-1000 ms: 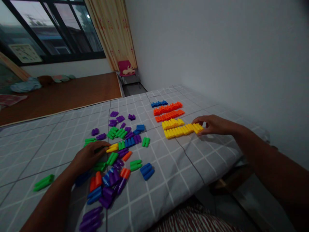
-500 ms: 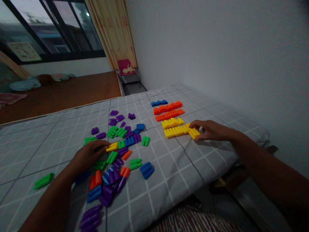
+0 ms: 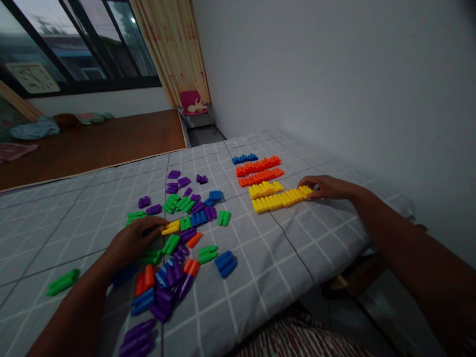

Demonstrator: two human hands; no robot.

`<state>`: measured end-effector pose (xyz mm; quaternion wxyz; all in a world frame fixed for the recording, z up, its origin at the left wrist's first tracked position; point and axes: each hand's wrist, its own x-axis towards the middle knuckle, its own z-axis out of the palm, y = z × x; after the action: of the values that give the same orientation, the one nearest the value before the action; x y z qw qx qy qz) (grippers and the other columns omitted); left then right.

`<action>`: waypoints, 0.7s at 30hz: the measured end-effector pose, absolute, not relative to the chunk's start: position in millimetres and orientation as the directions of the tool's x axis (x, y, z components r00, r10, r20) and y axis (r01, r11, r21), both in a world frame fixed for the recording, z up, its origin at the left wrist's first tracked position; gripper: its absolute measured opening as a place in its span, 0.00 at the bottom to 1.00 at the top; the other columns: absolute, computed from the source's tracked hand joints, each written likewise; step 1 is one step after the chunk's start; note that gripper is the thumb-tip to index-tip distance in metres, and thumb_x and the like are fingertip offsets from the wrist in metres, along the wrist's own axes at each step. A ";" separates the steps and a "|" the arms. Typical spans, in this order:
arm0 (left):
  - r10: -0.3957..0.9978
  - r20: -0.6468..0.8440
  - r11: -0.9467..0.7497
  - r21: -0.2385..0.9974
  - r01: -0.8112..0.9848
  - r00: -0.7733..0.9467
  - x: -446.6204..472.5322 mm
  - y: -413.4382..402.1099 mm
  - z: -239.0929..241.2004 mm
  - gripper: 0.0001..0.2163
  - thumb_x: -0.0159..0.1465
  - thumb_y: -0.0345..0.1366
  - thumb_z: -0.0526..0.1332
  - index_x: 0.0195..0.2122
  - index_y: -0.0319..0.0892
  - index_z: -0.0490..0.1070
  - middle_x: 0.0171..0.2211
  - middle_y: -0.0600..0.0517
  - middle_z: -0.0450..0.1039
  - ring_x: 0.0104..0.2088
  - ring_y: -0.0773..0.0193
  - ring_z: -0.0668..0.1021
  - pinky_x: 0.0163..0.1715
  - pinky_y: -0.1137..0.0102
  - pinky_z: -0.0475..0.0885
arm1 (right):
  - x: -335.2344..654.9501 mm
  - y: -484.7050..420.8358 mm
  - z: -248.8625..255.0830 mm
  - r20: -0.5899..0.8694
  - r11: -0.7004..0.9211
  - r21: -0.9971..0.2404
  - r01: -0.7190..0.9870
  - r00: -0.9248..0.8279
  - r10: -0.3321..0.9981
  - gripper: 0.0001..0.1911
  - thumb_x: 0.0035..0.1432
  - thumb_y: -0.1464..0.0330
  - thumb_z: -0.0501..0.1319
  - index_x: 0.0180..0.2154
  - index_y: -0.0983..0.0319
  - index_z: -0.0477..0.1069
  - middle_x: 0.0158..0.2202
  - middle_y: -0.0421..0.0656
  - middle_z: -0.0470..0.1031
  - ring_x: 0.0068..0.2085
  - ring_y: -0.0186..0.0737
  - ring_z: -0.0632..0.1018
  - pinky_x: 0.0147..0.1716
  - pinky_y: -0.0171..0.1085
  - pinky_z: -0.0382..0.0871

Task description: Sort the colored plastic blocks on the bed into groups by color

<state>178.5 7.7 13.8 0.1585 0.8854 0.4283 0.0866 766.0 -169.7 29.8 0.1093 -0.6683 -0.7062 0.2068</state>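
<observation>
My right hand (image 3: 325, 188) pinches the right end of the nearer row of yellow plastic blocks (image 3: 275, 202), which lies in one line on the checked cloth. A shorter yellow row (image 3: 266, 189) runs just behind it. At the left, my left hand (image 3: 139, 237) is closed on the end of a yellow block (image 3: 171, 227) beside a green block (image 3: 185, 223). Around that hand lie loose purple blocks (image 3: 163, 303), green blocks (image 3: 171, 244), blue blocks (image 3: 225, 263) and a few orange ones (image 3: 191, 267). Part of the pile is hidden under my left forearm.
Two orange rows (image 3: 260, 171) and a short blue row (image 3: 244, 158) lie beyond the yellow ones. The grey checked cloth (image 3: 260, 277) covers the surface up to the wall (image 3: 334, 89). Farther off stands a pink chair (image 3: 191, 99) by a curtain (image 3: 174, 49).
My right hand has moved slightly away and to the right. The yellow piece in it has swung from an angle into line with the nearer yellow row. My left hand stays on its yellow block.
</observation>
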 end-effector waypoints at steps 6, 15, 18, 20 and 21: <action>0.798 0.011 -0.562 0.374 0.738 0.603 179.5 5.6 15.7 0.20 0.60 0.52 0.55 0.44 0.47 0.78 0.45 0.49 0.78 0.45 0.52 0.78 0.45 0.66 0.72 | 765.3 -171.7 25.2 -0.145 -0.012 -0.419 0.908 -0.054 0.988 0.30 0.50 0.53 0.61 0.55 0.52 0.70 0.46 0.44 0.78 0.48 0.50 0.76 0.48 0.46 0.69; 0.840 0.093 -0.512 0.459 0.726 0.534 184.3 -7.0 23.4 0.21 0.60 0.51 0.54 0.42 0.44 0.78 0.43 0.49 0.80 0.44 0.54 0.79 0.45 0.66 0.72 | 755.9 -167.9 58.1 0.046 -0.041 -0.403 0.914 0.065 0.997 0.27 0.53 0.49 0.59 0.52 0.54 0.72 0.39 0.46 0.79 0.35 0.49 0.80 0.38 0.48 0.74; 0.867 0.169 -0.490 0.462 0.739 0.469 180.6 -5.4 22.8 0.19 0.60 0.46 0.54 0.44 0.43 0.77 0.44 0.48 0.79 0.46 0.55 0.78 0.48 0.65 0.71 | 702.1 -149.6 66.6 0.125 0.131 -0.443 0.887 -0.084 0.989 0.23 0.56 0.48 0.56 0.47 0.54 0.74 0.41 0.46 0.79 0.35 0.47 0.79 0.34 0.44 0.74; 0.873 0.186 -0.483 0.460 0.745 0.451 177.3 -3.5 21.0 0.18 0.60 0.44 0.54 0.44 0.42 0.77 0.45 0.48 0.79 0.46 0.55 0.79 0.48 0.65 0.71 | 654.2 -136.6 71.3 0.140 0.286 -0.447 0.848 -0.249 0.958 0.22 0.58 0.49 0.55 0.44 0.55 0.76 0.40 0.46 0.79 0.36 0.45 0.79 0.32 0.41 0.73; 0.873 0.188 -0.484 0.459 0.745 0.451 176.1 -3.0 20.0 0.18 0.61 0.43 0.54 0.44 0.42 0.77 0.44 0.48 0.79 0.46 0.55 0.79 0.47 0.65 0.71 | 630.8 -130.1 74.1 0.143 0.352 -0.436 0.828 -0.323 0.936 0.21 0.59 0.50 0.55 0.42 0.56 0.76 0.39 0.45 0.80 0.36 0.44 0.79 0.32 0.40 0.72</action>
<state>176.1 -3.0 20.0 0.1571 0.8372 0.4830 0.2029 630.8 -130.1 74.1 0.1875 -0.5509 -0.8005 0.1431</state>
